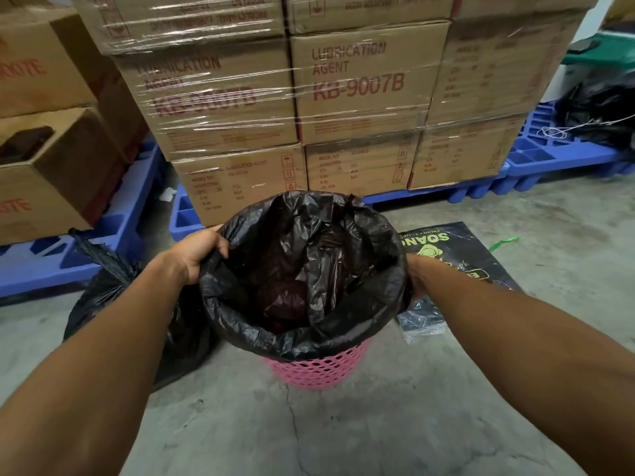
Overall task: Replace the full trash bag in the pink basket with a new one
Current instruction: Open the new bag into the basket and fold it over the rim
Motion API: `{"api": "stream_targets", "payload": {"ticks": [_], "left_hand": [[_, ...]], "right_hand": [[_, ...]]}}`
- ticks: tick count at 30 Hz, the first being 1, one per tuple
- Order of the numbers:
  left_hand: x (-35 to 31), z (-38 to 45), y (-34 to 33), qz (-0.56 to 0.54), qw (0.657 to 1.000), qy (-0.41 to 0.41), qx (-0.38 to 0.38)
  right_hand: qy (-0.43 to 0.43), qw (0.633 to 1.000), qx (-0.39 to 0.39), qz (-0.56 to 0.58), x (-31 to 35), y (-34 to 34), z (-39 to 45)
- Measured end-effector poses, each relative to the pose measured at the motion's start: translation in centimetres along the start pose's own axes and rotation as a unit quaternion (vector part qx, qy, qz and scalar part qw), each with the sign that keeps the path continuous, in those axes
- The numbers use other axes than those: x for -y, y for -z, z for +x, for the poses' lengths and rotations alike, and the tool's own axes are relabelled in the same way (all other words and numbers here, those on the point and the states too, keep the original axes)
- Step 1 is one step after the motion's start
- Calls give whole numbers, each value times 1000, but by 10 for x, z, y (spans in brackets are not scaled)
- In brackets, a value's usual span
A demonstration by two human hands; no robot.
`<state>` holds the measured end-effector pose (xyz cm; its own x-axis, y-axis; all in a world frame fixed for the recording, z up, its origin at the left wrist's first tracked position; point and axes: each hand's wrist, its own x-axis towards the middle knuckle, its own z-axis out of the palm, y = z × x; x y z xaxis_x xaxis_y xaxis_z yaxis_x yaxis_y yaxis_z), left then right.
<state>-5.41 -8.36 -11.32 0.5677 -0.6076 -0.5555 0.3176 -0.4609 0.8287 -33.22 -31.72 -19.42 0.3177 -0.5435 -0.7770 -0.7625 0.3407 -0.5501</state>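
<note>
While the pink perforated plastic basket (318,371) sits on the concrete floor at centre frame, a thin black plastic liner bag (302,269) is folded over its rim and looks freshly fitted, with loose film crumpled down inside. The left hand (197,250) pinches the folded bag edge at the rim's left side, thumb hooked over the top. The right hand (414,274) is mostly hidden behind the bag on the right, so honestly can't tell how it's gripping. A tied-off, bulging black trash bag (113,297) sits lower left, just beside the basket. Risk I see: that film is flimsy, so tugging the cuff unevenly could tear it, or it slips back inside the rim.
</note>
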Motion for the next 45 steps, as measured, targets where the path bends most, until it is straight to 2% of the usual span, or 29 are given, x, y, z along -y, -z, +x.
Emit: {"api": "stream_targets", "payload": {"ticks": [3,5,7,8,11,13,17,20,22,24,26,28,30,32,33,34,36,39,42,45], "left_hand": [[7,0,5,-27,999,19,-19],[10,0,6,-50,998,19,-18],[11,0,6,-75,997,4,-9],[12,1,5,-94,996,-3,-2],[15,6,8,-138,990,-14,28],[18,7,9,-144,989,-16,41],[16,1,4,-102,994,-10,46],[11,-3,1,-85,996,-9,22],[9,-4,-1,-84,996,-9,2],[8,-6,-2,-82,997,-12,-3],[9,-8,-3,-78,997,-12,0],[9,-11,-3,-77,997,-12,5],[10,-12,-3,-78,997,-10,13],[10,-11,0,-84,996,-12,19],[10,-12,0,-87,996,-12,20],[10,-12,1,-93,995,-10,18],[10,-9,4,-107,994,-8,20],[6,-5,3,-105,994,-3,35],[-6,8,5,-78,996,-12,31],[-21,22,3,31,995,-92,-1]], "right_hand": [[9,1000,-11,20,2,2,-1],[23,996,10,85,4,7,1],[20,995,19,98,8,7,-6],[11,997,13,69,8,5,-20],[1,991,-32,-127,11,1,-48],[0,982,-31,-188,13,2,-55],[-12,992,-11,-129,13,6,-54],[-42,982,-14,-183,7,4,-63],[-6,974,-76,-212,9,4,-66],[69,970,-192,-134,20,9,-56],[156,938,-307,-40,38,16,-48],[260,895,-363,-5,59,18,-52],[382,861,-336,-11,80,13,-66],[479,834,-250,-110,98,-4,-85],[501,822,-193,-189,104,-15,-88],[505,805,-133,-281,110,-28,-87],[458,758,-46,-462,119,-58,-74],[327,679,-42,-656,113,-101,-40],[221,635,-32,-739,107,-135,-8],[172,615,6,-769,104,-156,6]]}}
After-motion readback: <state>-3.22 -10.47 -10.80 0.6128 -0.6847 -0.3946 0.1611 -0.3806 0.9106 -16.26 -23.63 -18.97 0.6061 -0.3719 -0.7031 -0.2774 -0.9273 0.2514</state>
